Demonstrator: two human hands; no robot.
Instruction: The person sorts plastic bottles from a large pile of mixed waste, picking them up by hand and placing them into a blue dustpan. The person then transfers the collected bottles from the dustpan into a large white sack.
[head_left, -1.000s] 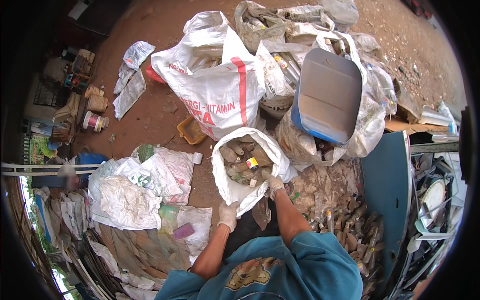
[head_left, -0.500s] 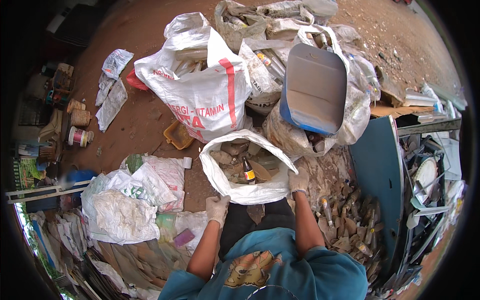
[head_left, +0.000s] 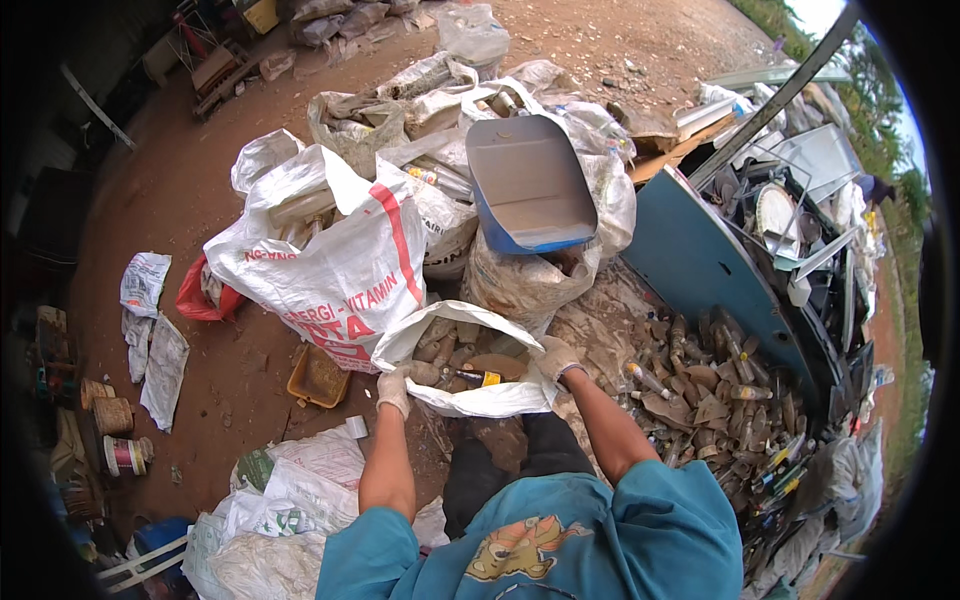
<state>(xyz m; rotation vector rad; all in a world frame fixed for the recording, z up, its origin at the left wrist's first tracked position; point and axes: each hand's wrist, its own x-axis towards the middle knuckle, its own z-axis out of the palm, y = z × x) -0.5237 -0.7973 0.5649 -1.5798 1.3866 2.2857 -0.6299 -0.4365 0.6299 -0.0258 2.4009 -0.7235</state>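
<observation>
My left hand, in a pale glove, grips the left rim of a white woven sack that stands open in front of me. At the sack's right rim my gloved right hand holds on as well. Inside the sack lie several dirty brown bottles and one dark bottle with a yellow label. My dark trousers and teal shirt fill the lower edge.
A large white sack with red stripe stands at the left. A blue scoop-shaped bin rests on more sacks behind. A pile of loose bottles lies right, beside a blue panel. A small yellow tray sits on the dirt.
The view has swung, so the whole scene sits more to the right. Both hands keep their hold on the sack's rim and have pulled it closer to my legs.
</observation>
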